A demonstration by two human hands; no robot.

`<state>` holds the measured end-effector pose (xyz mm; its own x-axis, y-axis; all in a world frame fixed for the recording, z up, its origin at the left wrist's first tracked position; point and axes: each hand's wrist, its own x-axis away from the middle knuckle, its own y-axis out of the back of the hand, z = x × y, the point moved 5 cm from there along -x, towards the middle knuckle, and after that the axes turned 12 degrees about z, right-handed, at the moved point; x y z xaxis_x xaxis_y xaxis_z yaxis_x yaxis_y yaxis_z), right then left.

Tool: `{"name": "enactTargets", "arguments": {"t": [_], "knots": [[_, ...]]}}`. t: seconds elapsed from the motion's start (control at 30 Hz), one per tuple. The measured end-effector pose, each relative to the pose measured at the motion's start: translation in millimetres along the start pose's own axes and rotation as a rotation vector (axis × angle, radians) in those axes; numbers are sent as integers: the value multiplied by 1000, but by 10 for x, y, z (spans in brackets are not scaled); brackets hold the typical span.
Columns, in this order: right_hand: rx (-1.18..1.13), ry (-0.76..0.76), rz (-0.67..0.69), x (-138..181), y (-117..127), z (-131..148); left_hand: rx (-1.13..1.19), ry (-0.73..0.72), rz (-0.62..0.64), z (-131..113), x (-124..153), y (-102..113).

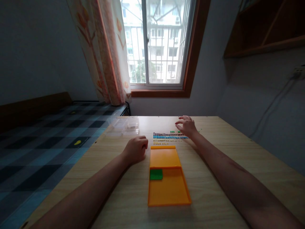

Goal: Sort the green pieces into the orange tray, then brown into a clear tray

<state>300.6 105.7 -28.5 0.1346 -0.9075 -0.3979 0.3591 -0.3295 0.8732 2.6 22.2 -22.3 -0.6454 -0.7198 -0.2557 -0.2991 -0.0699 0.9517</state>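
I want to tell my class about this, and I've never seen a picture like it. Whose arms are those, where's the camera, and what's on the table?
There's no robot here. These are a person's own bare arms. The camera sits on the person's head, looking forward and down, so you see what they see.

On the wooden table lies an orange tray in two parts, with a green block in the nearer part. Behind it are rows of tiny coloured pieces. Clear plastic boxes stand farther left.

The left hand is curled beside the tray. The right hand is near some tiny green pieces, fingers and thumb apart. I can't see either hand holding anything.
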Motion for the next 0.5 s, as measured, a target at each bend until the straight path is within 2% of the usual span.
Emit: {"name": "enactTargets", "arguments": {"t": [0.1,0.33,0.5], "knots": [[53,10,75,12,-58,40,-5,-2,20,-36,4,19],[113,-132,187,3,-11,-266,12,-1,17,-53,-11,42],[114,-98,302,24,-98,-234,14,10,5,-7,-21,31]]}}
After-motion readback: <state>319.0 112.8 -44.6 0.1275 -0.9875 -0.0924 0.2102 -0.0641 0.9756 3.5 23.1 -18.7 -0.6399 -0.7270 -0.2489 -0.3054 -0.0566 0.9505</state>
